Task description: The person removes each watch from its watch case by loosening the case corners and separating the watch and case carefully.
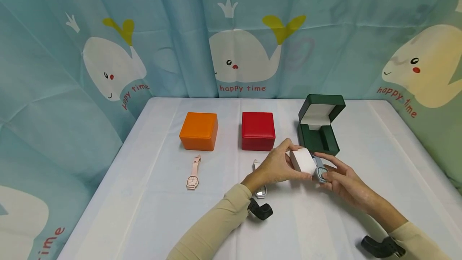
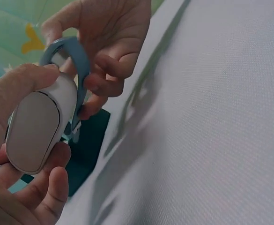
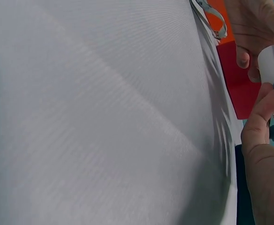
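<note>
My left hand [image 1: 276, 165] grips a white watch cushion [image 1: 302, 160] in front of the open green watch box [image 1: 306, 139]. Close against the cushion's right end, a light-blue watch [image 1: 321, 172] is pinched by my right hand [image 1: 348, 183]. In the left wrist view its blue strap [image 2: 83, 65] forms a loop at the far end of the cushion [image 2: 33, 131]; how much of the cushion is inside the loop I cannot tell. The right wrist view shows only part of the cushion [image 3: 270, 65] at its edge. A white watch [image 1: 260, 192] lies partly hidden beneath my left forearm.
A closed orange box [image 1: 198, 131] and a closed red box [image 1: 258, 131] stand left of the green one. On the white tablecloth [image 1: 151, 212], a pink watch [image 1: 193, 180] lies in front of the orange box. A whale-printed curtain [image 1: 180, 31] hangs behind the table.
</note>
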Motion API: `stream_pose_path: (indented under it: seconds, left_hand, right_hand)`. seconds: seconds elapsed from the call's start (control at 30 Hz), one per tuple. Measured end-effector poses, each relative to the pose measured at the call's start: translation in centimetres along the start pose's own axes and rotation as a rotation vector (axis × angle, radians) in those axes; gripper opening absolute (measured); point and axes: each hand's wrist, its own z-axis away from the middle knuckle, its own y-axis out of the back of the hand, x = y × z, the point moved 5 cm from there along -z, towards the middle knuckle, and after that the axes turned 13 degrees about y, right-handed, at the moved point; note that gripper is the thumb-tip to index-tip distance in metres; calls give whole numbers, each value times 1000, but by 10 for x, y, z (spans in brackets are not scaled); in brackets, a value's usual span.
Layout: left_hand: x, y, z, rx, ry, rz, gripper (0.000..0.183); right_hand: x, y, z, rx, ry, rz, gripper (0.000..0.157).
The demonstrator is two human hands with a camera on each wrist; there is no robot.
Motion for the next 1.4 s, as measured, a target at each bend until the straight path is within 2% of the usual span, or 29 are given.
stream_pose_path:
  seconds: [0.13, 0.27, 0.33, 0.5, 0.7, 0.9, 1.07, 1.17, 1.4]
  left_hand:
    - [-4, 3, 0, 16, 28, 46, 57]
    - [-4, 4, 1, 25, 38, 67, 55]
    - [-4, 4, 1, 27, 36, 60, 55]
    - [-3, 5, 1, 41, 50, 25, 58]
    - [-6, 5, 2, 38, 100, 6, 68]
    - [-7, 3, 0, 34, 122, 11, 70]
    - [-7, 3, 0, 38, 122, 16, 70]
    - [-6, 2, -1, 36, 120, 20, 69]
    - [-6, 1, -2, 25, 116, 9, 70]
  right_hand:
    - [-2, 5, 3, 43, 14, 71, 49]
    - [-2, 10, 6, 92, -6, 202, 45]
    - [-2, 12, 7, 101, -17, 301, 44]
    - [-2, 16, 9, 84, -11, 486, 44]
    - [-4, 21, 11, 43, -7, 598, 50]
    - [-10, 24, 12, 27, 34, 724, 51]
    - [-13, 25, 13, 7, 84, 781, 43]
    - [-13, 26, 14, -12, 113, 774, 41]
    - [-11, 28, 16, -26, 114, 775, 43]
